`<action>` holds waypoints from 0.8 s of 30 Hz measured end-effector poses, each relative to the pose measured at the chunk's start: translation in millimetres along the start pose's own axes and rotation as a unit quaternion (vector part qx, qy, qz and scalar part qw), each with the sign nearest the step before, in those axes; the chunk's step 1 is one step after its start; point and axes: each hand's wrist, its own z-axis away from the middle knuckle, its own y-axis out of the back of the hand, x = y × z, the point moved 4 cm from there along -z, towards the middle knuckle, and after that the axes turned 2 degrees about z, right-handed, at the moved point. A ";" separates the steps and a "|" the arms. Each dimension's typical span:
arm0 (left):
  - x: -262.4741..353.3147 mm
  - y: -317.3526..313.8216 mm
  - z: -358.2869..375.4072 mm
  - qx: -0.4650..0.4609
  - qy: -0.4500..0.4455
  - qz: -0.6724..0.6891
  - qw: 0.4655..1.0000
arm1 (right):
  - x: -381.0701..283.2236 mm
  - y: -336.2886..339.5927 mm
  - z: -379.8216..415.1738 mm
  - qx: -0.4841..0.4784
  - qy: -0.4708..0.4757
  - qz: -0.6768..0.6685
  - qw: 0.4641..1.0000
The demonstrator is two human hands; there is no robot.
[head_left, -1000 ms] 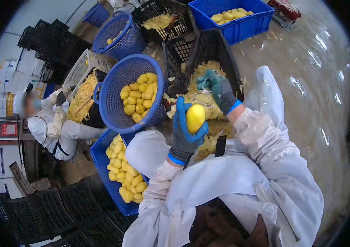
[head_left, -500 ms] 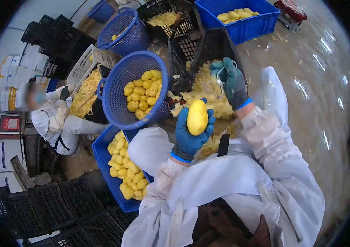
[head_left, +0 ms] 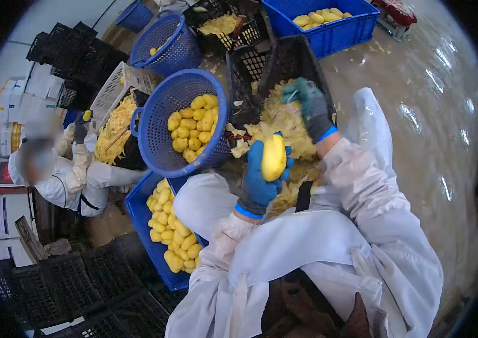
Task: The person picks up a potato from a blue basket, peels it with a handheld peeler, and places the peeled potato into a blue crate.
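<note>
A yellow potato (head_left: 273, 158) rests in my left hand (head_left: 258, 180), which wears a blue glove with its fingers curled around it. Farther up and to the right, my gloved right hand (head_left: 310, 104) is closed and slightly blurred. It holds a peeler, whose blade is hardly visible now. Beneath both hands lies a heap of pale peelings (head_left: 284, 121), partly inside a black crate (head_left: 318, 67). Left of my hands stands a blue round basket (head_left: 144, 121) with several yellow-brown potatoes (head_left: 194, 127).
By my left leg, a blue bin (head_left: 154, 236) holds peeled potatoes (head_left: 174, 225). Another blue bin (head_left: 329, 45) with potatoes stands at the top. A co-worker (head_left: 76, 169) sits at left beside a white crate (head_left: 109, 90) of peelings. Black crates (head_left: 98, 276) line the lower left. The floor (head_left: 419, 141) looks wet.
My left hand has turned the potato a little and moved slightly right. My right hand has shifted and turned, hiding the peeler more. The co-worker leans lower, one hand raised with something yellow.
</note>
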 end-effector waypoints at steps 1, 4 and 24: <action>3.0 -1.2 1.1 0.014 0.016 0.010 1.000 | -13.4 -0.1 -6.3 0.047 -0.005 -0.055 0.997; 3.6 -0.3 -3.7 0.040 -0.032 -0.121 0.991 | -19.3 -51.0 28.2 0.009 -0.027 0.014 0.999; 2.4 -7.1 -15.5 0.070 -0.031 0.094 0.993 | -3.7 -33.0 29.1 0.068 0.011 0.000 0.998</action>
